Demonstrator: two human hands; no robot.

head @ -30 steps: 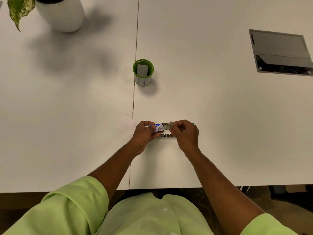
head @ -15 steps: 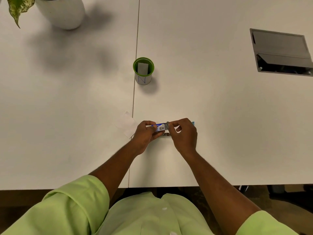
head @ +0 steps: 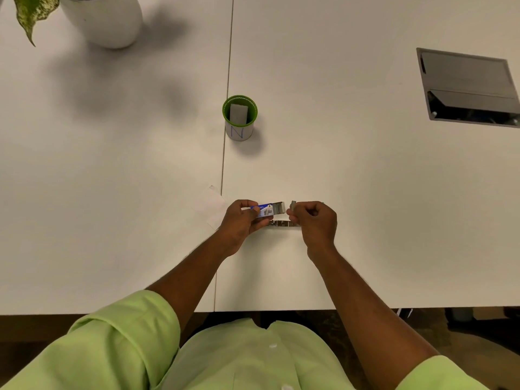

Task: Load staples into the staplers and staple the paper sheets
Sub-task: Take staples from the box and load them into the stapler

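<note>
My left hand (head: 242,220) grips a small blue and white staple box (head: 266,210), its open end facing right with grey staples showing. My right hand (head: 315,222) pinches a short strip of staples (head: 293,205) just right of the box's mouth, a small gap between them. Under both hands a metal stapler (head: 282,223) lies on the white table (head: 365,220), mostly hidden. Small white paper sheets (head: 212,205) lie flat just left of my left hand.
A green-rimmed cup (head: 239,119) marked with a blue N stands further back at the table seam, a grey block inside it. A white plant pot (head: 104,18) is at the far left. A grey cable hatch (head: 467,85) is set into the table at the right.
My right hand has pulled away to the right from the box, drawing a strip of staples out. The left hand keeps the box in about the same place.
</note>
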